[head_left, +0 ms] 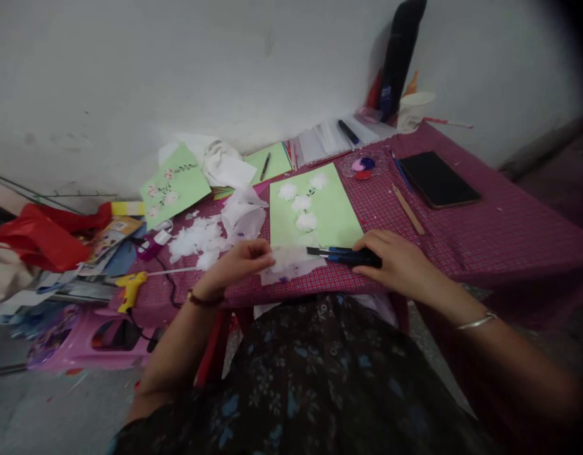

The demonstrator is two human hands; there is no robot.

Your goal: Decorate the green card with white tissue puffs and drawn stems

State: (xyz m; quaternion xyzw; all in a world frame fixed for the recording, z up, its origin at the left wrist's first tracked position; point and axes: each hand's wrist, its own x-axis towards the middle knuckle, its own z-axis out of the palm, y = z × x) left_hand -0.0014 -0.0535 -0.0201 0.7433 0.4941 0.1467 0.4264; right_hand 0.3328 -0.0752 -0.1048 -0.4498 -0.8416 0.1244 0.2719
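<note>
My left hand (253, 258) is closed, thumb and fingers pinching the left edge of a thin white paper sheet (286, 272) with purple stains. In my right hand (388, 253) is a black-and-blue hand tool (336, 254), its dark tip pointing left over the sheet; its exact kind is unclear. Just beyond both hands lies a light green card (336, 212), carrying several fluffy white paper blossoms (306, 221) and small dark painted leaves. White paper scraps (196, 239) are heaped left of the card, beside a crumpled translucent sheet (244, 215).
A yellow glue gun (131, 289) sits at the table's left edge with its cord. A painted green card (175, 186) leans at the back left. To the right are a paint palette (363, 169), a wooden stick (407, 208), a dark tablet (438, 179) and a white cup (413, 110).
</note>
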